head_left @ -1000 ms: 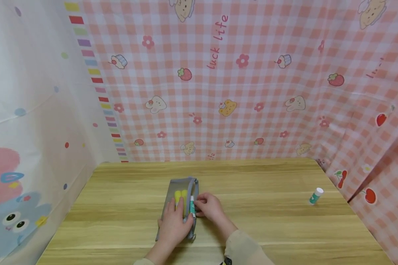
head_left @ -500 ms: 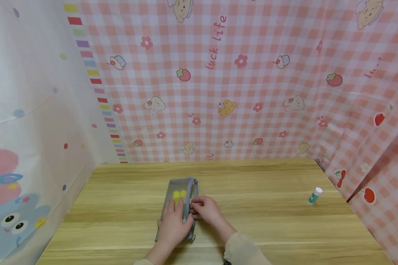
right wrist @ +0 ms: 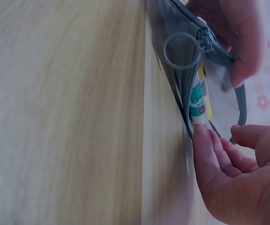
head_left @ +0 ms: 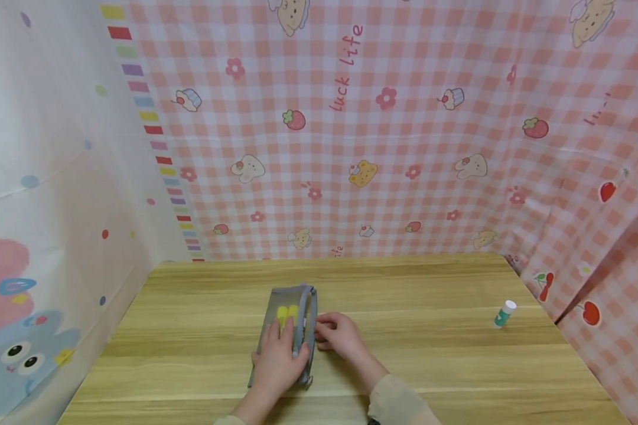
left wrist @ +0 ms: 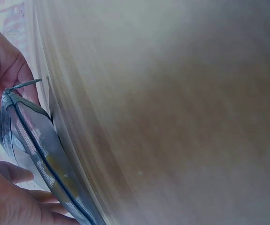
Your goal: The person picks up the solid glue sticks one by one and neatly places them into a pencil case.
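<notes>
A grey mesh pencil case [head_left: 268, 336] lies on the table with its zipped side open toward the right. Two yellow rounded-top items [head_left: 293, 311] show through its mesh. My left hand [head_left: 280, 358] lies over the case and holds it, the thumb on the edge of the opening, as the right wrist view shows. Inside the opening, in that view, is a green-and-white glue stick [right wrist: 198, 99] beside something yellow. My right hand [head_left: 342, 337] is at the opening, fingers loosely bent, fingertips by the stick's white end and the rim, gripping nothing.
A second glue stick [head_left: 503, 314], green with a white cap, stands at the right side of the wooden table [head_left: 420, 354]. A checked pink cloth [head_left: 319, 147] hangs behind the table's back edge. A ring zip pull [right wrist: 168, 50] hangs at the case's end.
The glue stick at the opening has gone into the pencil case. My right hand pushed leftward with it, then drew back a little to the right. My left hand has stayed on the case.
</notes>
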Demonstrator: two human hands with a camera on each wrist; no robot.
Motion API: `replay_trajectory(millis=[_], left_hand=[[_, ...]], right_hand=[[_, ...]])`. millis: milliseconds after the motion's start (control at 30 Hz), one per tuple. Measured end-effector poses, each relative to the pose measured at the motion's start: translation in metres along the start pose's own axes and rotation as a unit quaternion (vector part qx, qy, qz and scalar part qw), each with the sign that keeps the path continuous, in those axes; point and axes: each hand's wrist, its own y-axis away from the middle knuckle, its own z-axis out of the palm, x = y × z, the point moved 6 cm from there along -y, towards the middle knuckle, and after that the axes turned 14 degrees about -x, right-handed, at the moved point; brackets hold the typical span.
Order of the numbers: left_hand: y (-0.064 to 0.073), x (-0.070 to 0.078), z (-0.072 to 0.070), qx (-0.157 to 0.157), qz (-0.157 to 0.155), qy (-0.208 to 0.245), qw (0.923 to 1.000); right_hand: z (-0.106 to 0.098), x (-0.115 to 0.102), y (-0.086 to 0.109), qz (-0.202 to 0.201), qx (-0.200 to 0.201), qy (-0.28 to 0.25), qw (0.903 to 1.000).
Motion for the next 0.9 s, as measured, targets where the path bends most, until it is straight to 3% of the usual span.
replay_trajectory(millis=[467,900], left_hand=[[0.000,0.001,0.001,-0.004,-0.004,-0.005,1.0000],[0.000,-0.001,0.002,-0.003,0.000,0.000,1.0000]], right_hand=[[-0.023,0.001,0.014,-0.011,0.025,-0.003,0.9996],[-0.064,-0.006,0.044,-0.008,0.097,-0.013,0.9952]])
